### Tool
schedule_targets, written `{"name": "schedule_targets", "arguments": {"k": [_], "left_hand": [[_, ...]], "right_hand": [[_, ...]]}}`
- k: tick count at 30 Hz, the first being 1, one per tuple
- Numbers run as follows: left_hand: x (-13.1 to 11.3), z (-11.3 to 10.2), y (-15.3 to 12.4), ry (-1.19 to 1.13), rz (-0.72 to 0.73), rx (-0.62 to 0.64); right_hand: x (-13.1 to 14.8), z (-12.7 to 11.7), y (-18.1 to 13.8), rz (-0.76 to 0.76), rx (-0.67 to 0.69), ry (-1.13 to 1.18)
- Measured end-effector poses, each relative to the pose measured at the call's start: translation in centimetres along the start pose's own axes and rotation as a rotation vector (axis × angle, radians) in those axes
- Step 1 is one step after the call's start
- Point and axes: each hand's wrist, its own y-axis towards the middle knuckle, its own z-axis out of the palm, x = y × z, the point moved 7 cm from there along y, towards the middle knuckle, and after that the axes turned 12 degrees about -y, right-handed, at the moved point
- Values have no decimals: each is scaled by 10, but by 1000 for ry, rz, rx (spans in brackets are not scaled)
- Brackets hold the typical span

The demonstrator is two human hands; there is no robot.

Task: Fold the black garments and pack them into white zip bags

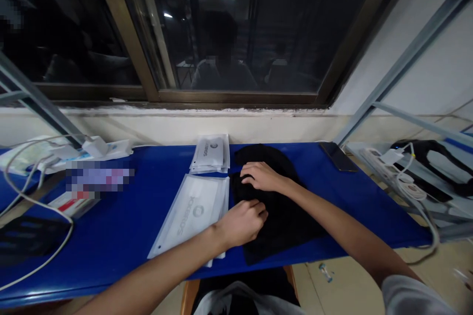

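Observation:
A black cloth garment [284, 211] lies spread on the blue table, its exact kind unclear. Near its left edge, my left hand [246, 221] has its fingers curled into the fabric. Farther back, my right hand [260, 177] bends its fingers down onto the same cloth and grips it, with the fingertips partly hidden. Just left of the garment is a stack of large frosted plastic bags [192, 211] with printed lettering, partly under my left forearm. Behind that sits a pile of smaller frosted bags [210, 151].
On the blue table [121, 236], a phone [338, 156] lies at the back right. Power strips with chargers [96, 147] and loose white cables crowd the left; more cables hang at right [410, 184]. Metal frame posts flank the table, and a dark window [240, 34] stands behind it.

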Motion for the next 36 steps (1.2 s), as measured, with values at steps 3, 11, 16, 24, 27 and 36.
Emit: {"name": "schedule_targets", "arguments": {"k": [3,11,16,24,27,36], "left_hand": [[0,-2,-1,3,14,-34],[16,-31,5,173,-46,-211],[24,-31,7,135,23,-276],[83,-82,-19,-646,-300,-770],[89,-79,-20,-822,-319,-754],[76,-54,-12,-432,-356,-335]], "right_hand": [[-8,8,-2,55,-40,113],[-24,20,-2,76,-151,537],[-44,-4,-10,208,-353,774],[1,-94,-58,-94,-360,502],[9,-87,-60,-59,-342,391],[-8,-69,-55,138,-435,570]]}}
